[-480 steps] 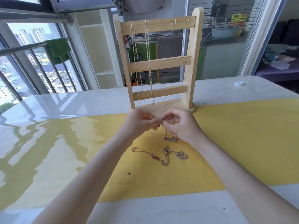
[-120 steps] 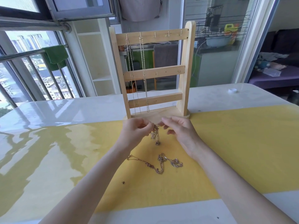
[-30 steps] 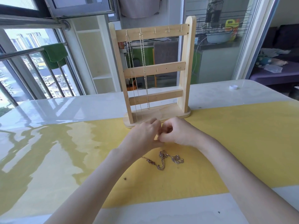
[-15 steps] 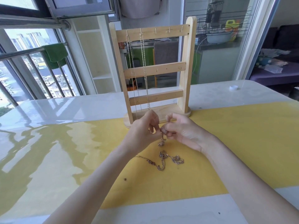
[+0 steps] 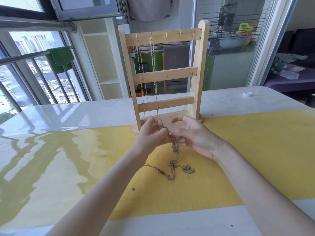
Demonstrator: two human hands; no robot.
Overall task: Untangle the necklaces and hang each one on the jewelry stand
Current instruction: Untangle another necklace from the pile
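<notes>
A wooden jewelry stand (image 5: 198, 70) with three crossbars stands at the table's middle. Two silver necklaces (image 5: 154, 74) hang from its top-left hooks. Just in front of its base, my left hand (image 5: 151, 135) and my right hand (image 5: 192, 135) meet and pinch the top of a tangled bunch of gold chains (image 5: 175, 147). The bunch hangs down from my fingers. Its lower part (image 5: 172, 169) lies in loops on the yellow mat (image 5: 255, 150). My right hand's outer fingers are spread, while its thumb and forefinger hold the chain.
The table (image 5: 68, 113) is glossy white and reflects the window. A small white cap (image 5: 247, 94) lies at the far right. A tiny dark speck (image 5: 133, 189) sits on the mat near my left forearm. Railings and a window stand to the left.
My hands have lifted slightly and the right hand's fingers have spread. More of the tangled bunch hangs between my hands and the mat than a second ago.
</notes>
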